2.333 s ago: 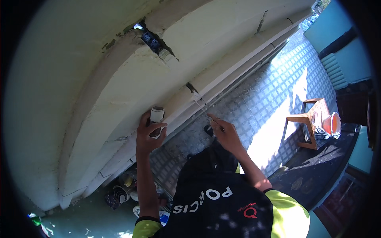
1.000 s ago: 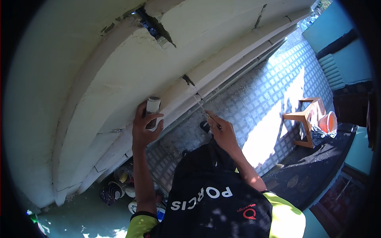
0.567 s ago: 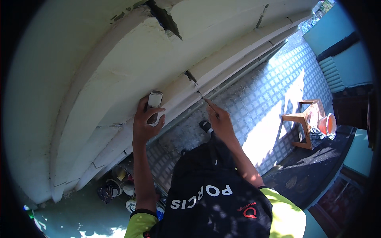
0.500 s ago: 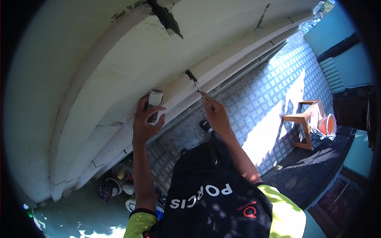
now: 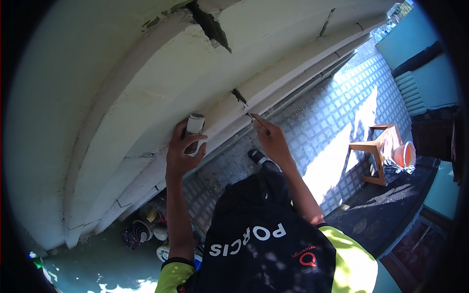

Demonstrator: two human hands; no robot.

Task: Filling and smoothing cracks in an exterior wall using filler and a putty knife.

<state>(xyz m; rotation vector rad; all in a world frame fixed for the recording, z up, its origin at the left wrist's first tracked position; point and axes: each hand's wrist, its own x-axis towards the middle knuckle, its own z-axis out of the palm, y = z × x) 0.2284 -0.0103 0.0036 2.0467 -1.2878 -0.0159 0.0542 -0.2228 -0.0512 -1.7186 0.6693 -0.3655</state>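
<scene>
My left hand (image 5: 181, 155) is wrapped round a small white cylindrical container (image 5: 196, 124), stained brown on its side, and holds it upright against the pale moulded ledge (image 5: 215, 116). In my right hand (image 5: 274, 146) a thin, slim-handled tool (image 5: 258, 120) is pinched; its exact kind is too small to make out. Its light tip reaches the lower end of a dark gap (image 5: 237, 94) in the ledge's edge. Higher up, a larger jagged crack (image 5: 211, 27) breaks the pale wall surface.
A brown woven-pattern stool (image 5: 373, 146) stands at the right, with an orange bucket (image 5: 403, 155) and a crumpled plastic bag beside it. Patterned tiles (image 5: 312, 141) cover the floor. Several pots and cans (image 5: 146, 227) sit below the ledge at lower left. My sandalled foot (image 5: 257, 156) shows between my arms.
The whole view has shifted slightly, so the ledge and both hands appear a little lower and further right. Both hands keep their holds, and the tool stays at the gap.
</scene>
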